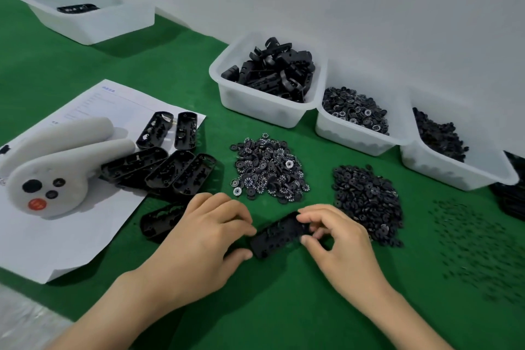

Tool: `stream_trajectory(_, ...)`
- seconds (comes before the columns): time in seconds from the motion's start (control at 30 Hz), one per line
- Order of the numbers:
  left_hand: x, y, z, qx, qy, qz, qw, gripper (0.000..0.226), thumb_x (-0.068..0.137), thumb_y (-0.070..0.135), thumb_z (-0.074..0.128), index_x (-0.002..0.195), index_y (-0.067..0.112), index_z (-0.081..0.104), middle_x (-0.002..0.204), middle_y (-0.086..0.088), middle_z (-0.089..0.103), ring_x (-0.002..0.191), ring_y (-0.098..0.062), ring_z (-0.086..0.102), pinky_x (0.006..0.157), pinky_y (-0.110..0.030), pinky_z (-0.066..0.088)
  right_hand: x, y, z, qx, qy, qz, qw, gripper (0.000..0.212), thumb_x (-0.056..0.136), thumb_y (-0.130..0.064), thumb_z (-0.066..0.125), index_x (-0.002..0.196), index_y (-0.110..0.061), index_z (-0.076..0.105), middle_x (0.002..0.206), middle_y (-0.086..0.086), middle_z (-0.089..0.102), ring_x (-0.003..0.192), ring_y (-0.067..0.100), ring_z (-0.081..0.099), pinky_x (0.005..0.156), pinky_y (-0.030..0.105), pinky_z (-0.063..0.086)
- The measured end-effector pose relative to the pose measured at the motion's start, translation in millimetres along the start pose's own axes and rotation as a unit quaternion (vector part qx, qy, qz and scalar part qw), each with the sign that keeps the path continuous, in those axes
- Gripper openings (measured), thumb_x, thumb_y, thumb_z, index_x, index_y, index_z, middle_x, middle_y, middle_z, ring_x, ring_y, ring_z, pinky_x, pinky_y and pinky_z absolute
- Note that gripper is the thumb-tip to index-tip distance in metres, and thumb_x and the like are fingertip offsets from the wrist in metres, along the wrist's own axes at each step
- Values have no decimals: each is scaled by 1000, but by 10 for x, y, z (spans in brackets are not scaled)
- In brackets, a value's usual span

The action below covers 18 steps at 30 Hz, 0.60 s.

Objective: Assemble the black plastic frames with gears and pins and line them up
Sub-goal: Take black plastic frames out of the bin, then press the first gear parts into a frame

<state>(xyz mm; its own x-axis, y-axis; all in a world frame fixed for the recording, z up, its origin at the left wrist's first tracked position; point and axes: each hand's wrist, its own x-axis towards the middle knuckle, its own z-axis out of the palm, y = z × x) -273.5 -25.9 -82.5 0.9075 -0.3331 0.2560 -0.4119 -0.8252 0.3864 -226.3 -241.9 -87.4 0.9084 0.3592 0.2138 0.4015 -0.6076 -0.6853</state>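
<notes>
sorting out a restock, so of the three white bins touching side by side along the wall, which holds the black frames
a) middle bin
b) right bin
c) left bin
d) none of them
c: the left bin is piled with black frames, while the middle bin holds white-marked gears and the right bin holds plain black gears.

Bright even light, soft shadows; edges blurred and wide-angle warped.
</notes>
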Motion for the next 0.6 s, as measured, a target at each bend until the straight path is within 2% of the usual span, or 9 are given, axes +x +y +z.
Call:
stream_trajectory(0.07,-30,11,-8,-42,-13,3,999,21,65,32,79,84,28,70,91,15,60,89,-5,50,87,-27,30,43,-36,16,56,-11,36,998,46,76,11,66,97,-30,62,92,-11,61,83,4,60,77,13,49)
stream_trajectory(0.13,-48,13,-4,-61,-15,-5,998,19,65,29,80,80,29,69,90,17,59,87,-1,47,85,-25,33,51,-42,6,80,0,54,995,44,80,11,60,97,-30,61,90,-8,62,85,2,61,78,13,50)
stream_trajectory(0.23,-6,12,15,-79,-5,-39,996,21,69,27,79,86,24,67,93,14,58,90,-4,50,84,-23,42,1,-29,-29,45,21,46,998,21,81,-4,66,88,-23,67,84,-12,63,75,4,59,68,16,49)
stream_trajectory(0.3,55,36,43,-80,5,-40,996,25,70,28,77,91,21,65,97,11,58,94,-7,52,85,-19,40,-31,-65,-7,31,1,41,999,12,76,-15,72,85,-23,70,77,-11,61,66,6,54,60,15,43)
stream_trajectory(0.43,115,127,88,-66,7,-19,998,37,62,36,80,85,21,55,95,8,51,89,-9,48,78,-23,37,-10,-156,87,24,-73,-1,997,25,72,-11,74,94,-22,72,77,-12,60,67,3,51,61,9,35)
stream_trajectory(0.5,91,107,103,-67,5,-18,998,47,59,42,78,94,22,53,104,9,49,96,-7,43,84,-22,34,34,-152,62,36,-117,-26,992,26,73,-8,72,95,-21,72,80,-12,62,70,0,53,63,7,36)
stream_trajectory(0.6,38,43,122,-94,-6,-30,995,57,68,46,73,117,26,53,117,19,46,111,2,37,98,-18,28,183,-106,5,52,-67,-2,996,18,76,-7,71,89,-20,73,72,-11,63,63,-1,52,60,7,37)
